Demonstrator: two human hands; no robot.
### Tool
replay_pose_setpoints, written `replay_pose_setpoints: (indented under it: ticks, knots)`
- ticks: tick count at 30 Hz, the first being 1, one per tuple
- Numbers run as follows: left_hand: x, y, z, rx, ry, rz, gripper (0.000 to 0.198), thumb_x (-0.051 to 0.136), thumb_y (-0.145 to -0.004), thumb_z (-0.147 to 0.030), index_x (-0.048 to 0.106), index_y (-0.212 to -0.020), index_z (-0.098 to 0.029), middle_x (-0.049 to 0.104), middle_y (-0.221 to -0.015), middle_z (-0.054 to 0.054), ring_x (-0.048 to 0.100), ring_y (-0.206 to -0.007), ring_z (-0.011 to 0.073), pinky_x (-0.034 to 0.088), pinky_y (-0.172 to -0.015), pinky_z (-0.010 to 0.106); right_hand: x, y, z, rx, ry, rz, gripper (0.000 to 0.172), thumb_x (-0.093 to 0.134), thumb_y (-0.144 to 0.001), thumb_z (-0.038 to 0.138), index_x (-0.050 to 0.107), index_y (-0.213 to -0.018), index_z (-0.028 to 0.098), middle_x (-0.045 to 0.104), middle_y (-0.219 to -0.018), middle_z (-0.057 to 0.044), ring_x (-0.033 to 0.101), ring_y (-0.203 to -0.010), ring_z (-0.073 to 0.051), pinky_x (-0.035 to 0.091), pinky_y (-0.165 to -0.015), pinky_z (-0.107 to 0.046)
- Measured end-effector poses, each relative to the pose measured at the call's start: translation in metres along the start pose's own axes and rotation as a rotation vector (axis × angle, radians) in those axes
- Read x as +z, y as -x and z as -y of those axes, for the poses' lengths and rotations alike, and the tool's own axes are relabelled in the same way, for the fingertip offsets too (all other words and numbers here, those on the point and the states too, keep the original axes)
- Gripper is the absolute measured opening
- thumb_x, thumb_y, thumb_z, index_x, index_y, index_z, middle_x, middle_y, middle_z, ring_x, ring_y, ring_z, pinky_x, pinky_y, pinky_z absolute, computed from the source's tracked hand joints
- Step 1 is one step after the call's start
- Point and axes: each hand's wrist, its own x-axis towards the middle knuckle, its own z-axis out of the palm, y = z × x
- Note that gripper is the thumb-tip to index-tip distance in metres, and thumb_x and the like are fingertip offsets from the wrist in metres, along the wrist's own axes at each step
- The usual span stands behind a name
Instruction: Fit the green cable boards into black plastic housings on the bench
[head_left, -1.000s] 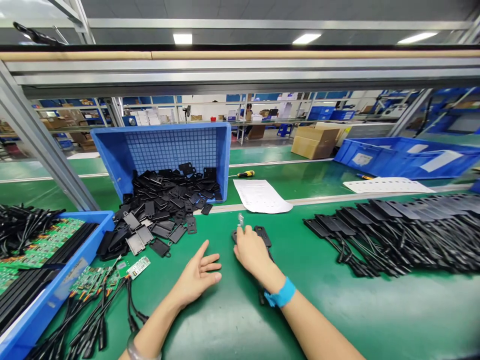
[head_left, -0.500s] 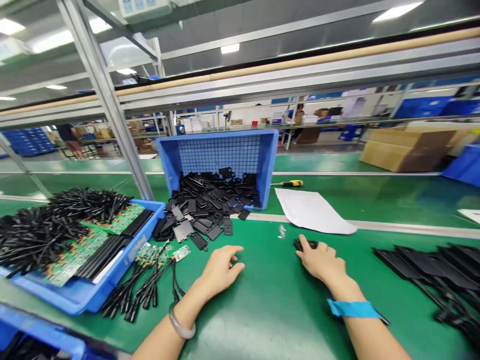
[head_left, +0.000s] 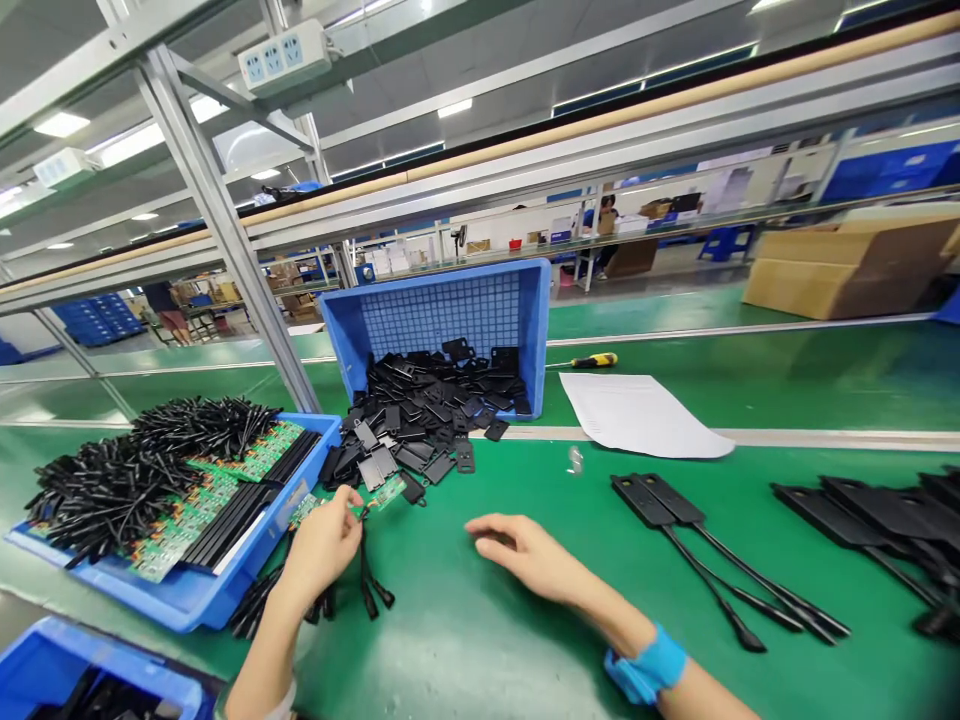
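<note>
The left hand [head_left: 324,545] has its fingertips pinched on a small green circuit board [head_left: 386,492] whose black leads [head_left: 367,580] trail back under the palm, tangled among neighbouring cables. Lifting could drag those along or strain the solder joints. The right hand [head_left: 525,555] hovers loose, holding nothing.

Two hands [head_left: 322,545], one screwdriver [head_left: 594,361], perhaps three blue bins [head_left: 442,315].

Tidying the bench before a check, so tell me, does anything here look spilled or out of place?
Yes. The blue crate lies tipped on its side, and black plastic covers have spilled out of it across the green mat. A small shiny metal piece also lies loose by the paper sheet.
</note>
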Motion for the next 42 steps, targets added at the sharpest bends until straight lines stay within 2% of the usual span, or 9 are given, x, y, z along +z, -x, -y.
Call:
replay_pose_setpoints:
  ticks: [3,8,12,16,21,26,29,34,42]
  knots:
    - [0.015,-0.01,-0.027,0.147,0.36,0.096,0.017,0.051,-0.081,-0.022,0.047,-0.097,-0.019,0.063,-0.073,0.0,0.06,-0.062,0.0146,0.044,-0.059,0.024,0.02,0.003,0.006,0.111,-0.477,0.095,0.059,0.066,-0.075,0.056,0.054,-0.121,0.02,0.06,-0.118,-0.013,0.057,-0.106,-0.024,0.047,-0.088,-0.039]
    - [0.045,-0.04,-0.059,0.016,-0.191,0.082,0.028,0.054,-0.085,-0.032,0.054,-0.106,-0.014,0.067,-0.088,0.013,0.065,-0.085,0.0258,0.046,-0.073,0.033,0.019,0.004,0.006,0.196,-0.757,-0.002,0.049,0.07,-0.07,0.057,0.056,-0.097,0.019,0.064,-0.087,-0.005,0.061,-0.078,-0.016,0.048,-0.073,-0.029]
    - [0.055,-0.048,-0.065,-0.046,-0.329,0.082,0.038,0.055,-0.082,-0.046,0.06,-0.091,-0.009,0.065,-0.09,0.024,0.063,-0.089,0.0376,0.046,-0.074,0.043,0.003,-0.001,0.002,0.114,-0.443,-0.137,0.041,0.057,-0.077,0.059,0.054,-0.084,0.019,0.054,-0.066,0.001,0.045,-0.051,-0.011,0.037,-0.048,-0.023]
    - [0.049,-0.044,-0.072,0.006,-0.349,0.075,0.024,0.054,-0.081,-0.028,0.057,-0.096,-0.01,0.064,-0.093,0.021,0.063,-0.088,0.0348,0.046,-0.073,0.043,-0.009,0.0,0.005,-0.059,0.032,-0.341,0.03,0.045,-0.086,0.047,0.059,-0.086,0.02,0.055,-0.07,-0.002,0.048,-0.061,-0.017,0.039,-0.057,-0.029]
    - [0.053,-0.052,-0.083,0.195,0.231,-0.096,0.037,0.059,-0.073,-0.019,0.053,-0.109,-0.015,0.058,-0.11,0.013,0.059,-0.09,0.0223,0.047,-0.077,0.034,-0.017,0.005,0.014,-0.125,0.217,-0.49,0.023,0.046,-0.086,0.037,0.061,-0.093,0.021,0.06,-0.077,-0.004,0.056,-0.07,-0.021,0.044,-0.067,-0.033]
    - [0.079,-0.058,-0.082,0.093,1.194,0.152,0.047,0.077,-0.06,-0.02,0.06,-0.102,-0.013,0.065,-0.097,0.007,0.06,-0.085,0.0176,0.047,-0.078,0.028,-0.022,0.007,0.018,-0.141,0.196,-0.499,0.017,0.05,-0.084,0.033,0.06,-0.09,0.021,0.066,-0.082,-0.003,0.06,-0.075,-0.02,0.047,-0.069,-0.03]
    - [0.084,-0.051,-0.081,0.012,1.517,0.249,0.051,0.083,-0.056,-0.019,0.063,-0.102,-0.015,0.065,-0.098,0.005,0.06,-0.087,0.0163,0.047,-0.081,0.028,-0.02,0.007,0.018,-0.144,0.17,-0.457,0.017,0.051,-0.084,0.032,0.063,-0.087,0.02,0.067,-0.081,-0.003,0.061,-0.072,-0.019,0.046,-0.066,-0.028]
    - [0.08,-0.042,-0.084,0.006,1.701,0.365,0.05,0.08,-0.064,-0.018,0.062,-0.111,-0.018,0.063,-0.107,0.007,0.06,-0.095,0.0187,0.047,-0.089,0.034,-0.016,0.007,0.016,-0.159,0.093,-0.447,0.016,0.053,-0.083,0.029,0.065,-0.087,0.02,0.067,-0.081,-0.002,0.06,-0.071,-0.017,0.046,-0.065,-0.027]
    - [0.079,-0.039,-0.087,0.04,1.675,0.401,0.054,0.073,-0.072,-0.018,0.054,-0.122,-0.02,0.059,-0.122,0.011,0.058,-0.105,0.0228,0.049,-0.088,0.035,-0.015,0.006,0.009,-0.208,0.124,-0.449,0.016,0.054,-0.084,0.028,0.068,-0.087,0.02,0.063,-0.08,-0.003,0.059,-0.071,-0.017,0.044,-0.064,-0.027]
